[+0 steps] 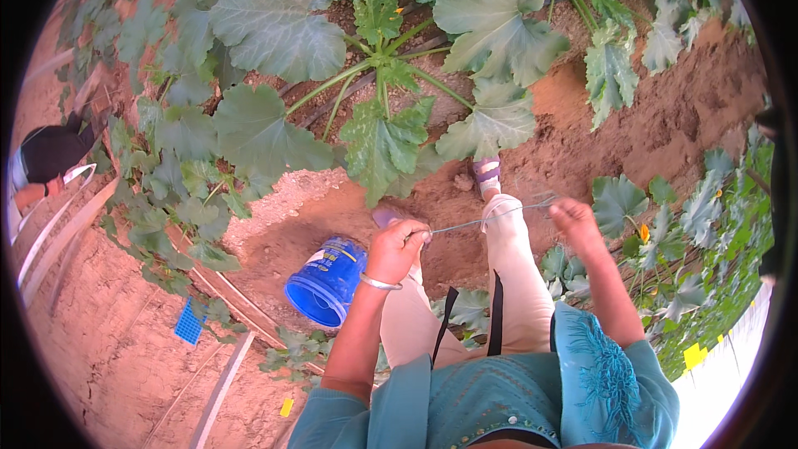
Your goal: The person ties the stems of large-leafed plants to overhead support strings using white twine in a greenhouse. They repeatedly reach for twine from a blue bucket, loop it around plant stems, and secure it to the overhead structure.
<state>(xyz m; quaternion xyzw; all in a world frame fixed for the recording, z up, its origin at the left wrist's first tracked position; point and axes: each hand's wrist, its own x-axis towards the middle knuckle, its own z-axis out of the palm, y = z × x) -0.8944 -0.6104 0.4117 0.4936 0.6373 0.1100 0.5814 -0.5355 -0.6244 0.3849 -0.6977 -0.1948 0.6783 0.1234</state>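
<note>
A thin bluish-green string stretches between my two hands, in front of my knees. My left hand, with a silver bangle at its wrist, pinches one end between thumb and fingers. Off to the right, my right hand holds the other end, its fingers curled. A blue plastic bucket bearing writing lies tipped on the soil, left of my left forearm, its mouth facing me. Beyond my hands, a squash plant spreads broad lobed leaves from its centre.
More squash plants grow on both sides, one with an orange flower. At the left lie wooden boards and a blue plastic grid. Another person is at the far left. Bare soil runs along the right.
</note>
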